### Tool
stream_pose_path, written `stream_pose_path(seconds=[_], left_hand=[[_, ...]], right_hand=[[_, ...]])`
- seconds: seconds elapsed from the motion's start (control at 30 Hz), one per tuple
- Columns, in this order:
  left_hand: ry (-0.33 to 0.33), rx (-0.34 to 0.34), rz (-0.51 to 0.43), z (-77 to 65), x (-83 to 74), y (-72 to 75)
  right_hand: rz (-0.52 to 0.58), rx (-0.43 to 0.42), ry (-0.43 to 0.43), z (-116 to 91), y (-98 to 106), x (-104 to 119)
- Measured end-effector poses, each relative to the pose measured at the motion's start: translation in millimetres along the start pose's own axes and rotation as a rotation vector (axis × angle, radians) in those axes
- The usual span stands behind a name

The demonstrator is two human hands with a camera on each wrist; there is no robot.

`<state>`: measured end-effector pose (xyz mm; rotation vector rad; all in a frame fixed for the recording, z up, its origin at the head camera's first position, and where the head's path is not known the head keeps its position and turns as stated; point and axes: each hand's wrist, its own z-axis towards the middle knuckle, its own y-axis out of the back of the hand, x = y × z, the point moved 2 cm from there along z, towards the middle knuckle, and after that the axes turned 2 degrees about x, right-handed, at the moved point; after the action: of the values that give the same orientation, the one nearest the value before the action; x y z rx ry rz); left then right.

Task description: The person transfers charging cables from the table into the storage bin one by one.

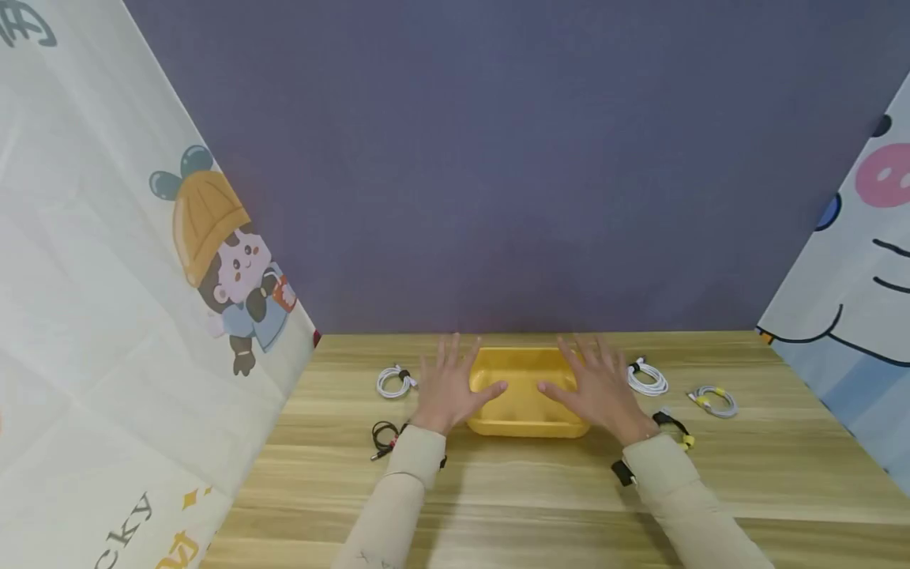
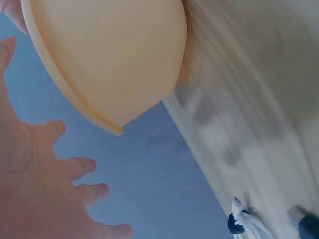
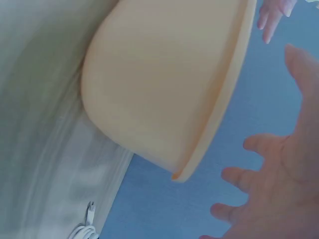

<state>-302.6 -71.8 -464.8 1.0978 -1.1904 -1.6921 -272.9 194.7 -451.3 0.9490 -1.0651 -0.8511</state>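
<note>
A yellow rectangular plastic bin (image 1: pixel 526 399) sits on the wooden table, its inside showing nothing. Over its left end hovers my left hand (image 1: pixel 451 391), fingers spread and straight, thumb pointing inward across the rim. Mirroring it, my right hand (image 1: pixel 597 393) is spread above the right end. Neither hand grips anything. In the left wrist view, the palm and fingers of the left hand (image 2: pixel 40 184) stand apart from the bin's outer wall (image 2: pixel 109 55). A similar gap separates the right hand (image 3: pixel 284 184) from the bin wall (image 3: pixel 159 84) in the right wrist view.
Coiled cables lie on both sides: a white one (image 1: pixel 381 388) and a black one (image 1: pixel 377 431) at left, a white one (image 1: pixel 650 390), a grey one (image 1: pixel 725 413) with yellow ties, and a black one (image 1: pixel 675 423) at right. A dark blue panel (image 1: pixel 526 174) rises behind the table.
</note>
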Motion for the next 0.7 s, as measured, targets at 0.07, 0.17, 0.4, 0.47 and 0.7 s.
stream_pose_path(seconds=[0.07, 0.17, 0.4, 0.47, 0.7], left_hand=[[-0.003, -0.008, -0.027, -4.0, -0.1, -0.8], [0.011, -0.018, -0.08, -8.8, 0.0, -0.8], [0.071, -0.115, -0.288, -13.4, 7.2, -7.0], [0.099, -0.143, -0.365, -13.7, 10.6, -11.0], [0.214, -0.136, -0.607, -14.1, 18.5, -26.6]], right_hand=[[-0.005, 0.002, -0.002, -7, 0, -1], [0.01, -0.006, -0.013, -18, 1, -4], [0.078, -0.078, -0.061, -42, 10, -22], [0.089, -0.102, -0.073, -47, 13, -30], [0.123, -0.136, -0.123, -58, 21, -57]])
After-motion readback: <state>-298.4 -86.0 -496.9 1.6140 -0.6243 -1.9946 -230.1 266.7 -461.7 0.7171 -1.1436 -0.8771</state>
